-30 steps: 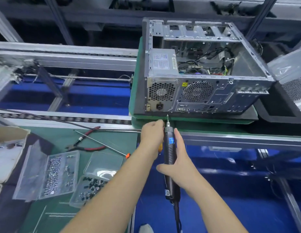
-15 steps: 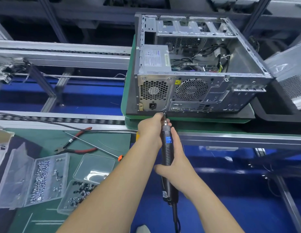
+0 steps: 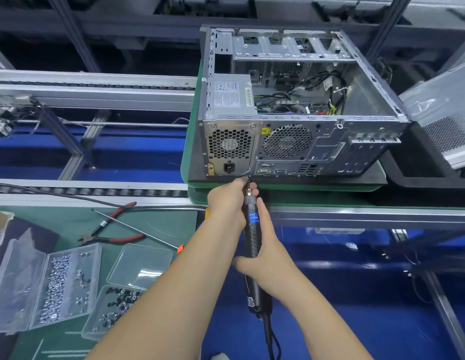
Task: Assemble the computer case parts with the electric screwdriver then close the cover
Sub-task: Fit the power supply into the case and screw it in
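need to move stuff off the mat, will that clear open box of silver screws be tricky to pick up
Probably. The clear screw box lies opened flat with its lid hinged out, so it may flex or fold when lifted. The loose silver screws would likely slide and spill if it tilts. Thin plastic looks light, the screws less so.

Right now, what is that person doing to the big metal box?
A person is screwing parts onto an open computer case. The right hand grips the electric screwdriver, with its tip at the bottom edge of the case's back panel, just under the power supply. The left hand pinches the tool near the tip. The case has no cover on.
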{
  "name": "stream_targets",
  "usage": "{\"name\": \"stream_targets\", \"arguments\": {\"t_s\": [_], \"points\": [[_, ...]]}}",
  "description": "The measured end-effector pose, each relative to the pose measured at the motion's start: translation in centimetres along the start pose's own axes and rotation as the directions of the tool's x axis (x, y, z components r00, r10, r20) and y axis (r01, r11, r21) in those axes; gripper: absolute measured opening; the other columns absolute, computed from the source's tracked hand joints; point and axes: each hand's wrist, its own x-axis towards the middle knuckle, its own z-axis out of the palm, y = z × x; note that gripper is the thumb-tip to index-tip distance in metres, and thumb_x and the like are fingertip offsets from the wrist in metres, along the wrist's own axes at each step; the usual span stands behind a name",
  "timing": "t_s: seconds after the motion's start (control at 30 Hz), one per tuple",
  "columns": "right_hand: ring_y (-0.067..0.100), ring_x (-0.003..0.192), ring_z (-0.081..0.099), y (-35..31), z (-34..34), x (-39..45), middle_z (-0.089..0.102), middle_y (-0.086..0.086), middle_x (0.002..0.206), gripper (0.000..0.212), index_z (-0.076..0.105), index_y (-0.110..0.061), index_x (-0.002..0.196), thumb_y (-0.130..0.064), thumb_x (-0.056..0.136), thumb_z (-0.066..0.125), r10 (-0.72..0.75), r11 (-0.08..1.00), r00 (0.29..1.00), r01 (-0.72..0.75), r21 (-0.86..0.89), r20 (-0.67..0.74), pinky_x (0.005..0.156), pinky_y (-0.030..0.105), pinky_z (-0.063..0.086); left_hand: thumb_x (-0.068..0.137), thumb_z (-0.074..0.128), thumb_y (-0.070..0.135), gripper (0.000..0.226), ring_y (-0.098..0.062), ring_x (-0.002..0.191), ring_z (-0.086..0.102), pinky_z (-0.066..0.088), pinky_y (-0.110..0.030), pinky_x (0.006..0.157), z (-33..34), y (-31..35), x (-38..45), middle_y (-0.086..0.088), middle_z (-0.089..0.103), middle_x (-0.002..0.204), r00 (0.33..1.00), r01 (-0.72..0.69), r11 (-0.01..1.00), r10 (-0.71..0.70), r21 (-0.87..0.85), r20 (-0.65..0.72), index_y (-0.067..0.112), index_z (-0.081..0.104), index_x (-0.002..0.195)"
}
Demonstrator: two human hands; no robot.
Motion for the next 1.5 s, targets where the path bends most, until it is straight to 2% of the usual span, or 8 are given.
{"name": "stream_targets", "arguments": {"t_s": [0.13, 0.43, 0.9, 1.03, 1.13, 1.23, 1.3, 1.5], "points": [[0.013, 0.073, 0.064, -0.2, 0.0, 0.4, 0.064, -0.017, 0.115, 0.131, -0.008, -0.077, 0.147, -0.009, 0.07, 0.074, -0.03, 0.999, 0.999, 0.029, -0.025, -0.014, 0.068, 0.046, 0.062, 0.099, 0.062, 0.017, 0.012, -0.019, 0.057, 0.059, 0.049, -0.027, 0.051, 0.1, 0.4, 0.2, -0.009, 0.067, 0.079, 0.999, 0.041, 0.999, -0.042, 0.015, 0.016, 0.005, 0.061, 0.098], [0.007, 0.071, 0.063, -0.5, -0.4, 0.7, 0.065, -0.003, 0.108, 0.135, -0.014, -0.079, 0.144, -0.013, 0.066, 0.075, -0.035, 0.999, 0.999, 0.034, -0.04, -0.017, 0.057, 0.023, 0.056, 0.101, 0.06, 0.016, 0.011, -0.019, 0.055, 0.055, 0.049, -0.027, 0.049, 0.5, 0.4, 0.2, -0.009, 0.063, 0.075, 0.998, 0.055, 0.998, -0.055, -0.012, 0.023, 0.006, 0.059, 0.097], [0.001, 0.084, 0.072, -1.2, -0.8, 0.9, 0.07, -0.014, 0.113, 0.138, -0.014, -0.074, 0.148, -0.01, 0.07, 0.08, -0.009, 1.0, 1.0, 0.009, -0.009, 0.009, 0.06, 0.018, 0.056, 0.098, 0.062, 0.013, 0.01, -0.021, 0.054, 0.054, 0.048, -0.03, 0.052, 1.2, 1.0, -0.1, -0.012, 0.063, 0.082, 0.995, 0.078, 0.997, -0.079, -0.03, -0.054, 0.004, 0.058, 0.101], [0.001, 0.084, 0.071, -1.2, -1.0, 1.2, 0.07, -0.018, 0.112, 0.137, -0.013, -0.074, 0.148, -0.009, 0.071, 0.08, -0.02, 1.0, 1.0, 0.02, -0.018, 0.008, 0.06, 0.019, 0.056, 0.092, 0.071, 0.008, 0.013, -0.023, 0.051, 0.06, 0.055, -0.03, 0.053, 0.9, 0.6, -0.1, -0.016, 0.068, 0.075, 0.989, 0.034, 0.998, -0.042, -0.06, -0.142, 0.002, 0.06, 0.087], [-0.005, 0.086, 0.069, -1.1, -1.2, 1.2, 0.069, -0.026, 0.1, 0.133, -0.017, -0.076, 0.145, -0.017, 0.074, 0.079, 0.019, 0.999, 1.0, -0.018, -0.041, 0.023, 0.063, 0.015, 0.055, 0.084, 0.075, 0.018, 0.016, -0.022, 0.057, 0.066, 0.056, -0.029, 0.056, 0.0, -0.4, 0.2, -0.007, 0.073, 0.073, 0.965, -0.01, 0.996, 0.034, 0.094, -0.261, 0.008, 0.066, 0.076], [0.0, 0.089, 0.069, -1.0, -1.1, 1.3, 0.068, -0.02, 0.102, 0.133, -0.022, -0.062, 0.153, -0.019, 0.077, 0.078, 0.083, 0.994, 0.996, -0.08, -0.072, 0.038, 0.065, 0.015, 0.055, 0.086, 0.068, 0.025, 0.018, -0.024, 0.07, 0.072, 0.061, -0.033, 0.067, -0.9, -1.4, -0.2, -0.008, 0.076, 0.082, 0.981, 0.014, 0.988, 0.016, 0.154, -0.196, 0.008, 0.074, 0.086], [0.008, 0.096, 0.068, -1.2, -1.0, 1.4, 0.064, -0.007, 0.119, 0.132, -0.024, -0.06, 0.153, -0.017, 0.078, 0.076, 0.115, 0.988, 0.993, -0.11, -0.107, 0.037, 0.066, 0.018, 0.053, 0.092, 0.061, 0.029, 0.029, -0.031, 0.084, 0.076, 0.063, -0.044, 0.081, -1.2, -1.8, -0.6, -0.015, 0.078, 0.092, 0.995, 0.056, 0.986, -0.042, 0.157, -0.094, 0.005, 0.074, 0.1], [0.014, 0.092, 0.066, -1.3, -1.0, 1.7, 0.06, 0.005, 0.123, 0.131, -0.029, -0.059, 0.151, -0.011, 0.08, 0.07, 0.163, 0.974, 0.985, -0.153, -0.169, 0.05, 0.058, 0.016, 0.048, 0.105, 0.046, 0.041, 0.046, -0.03, 0.078, 0.078, 0.062, -0.048, 0.086, -1.3, -1.9, -1.4, -0.016, 0.078, 0.084, 1.0, 0.024, 0.987, -0.023, 0.158, -0.009, 0.003, 0.072, 0.106]]}}
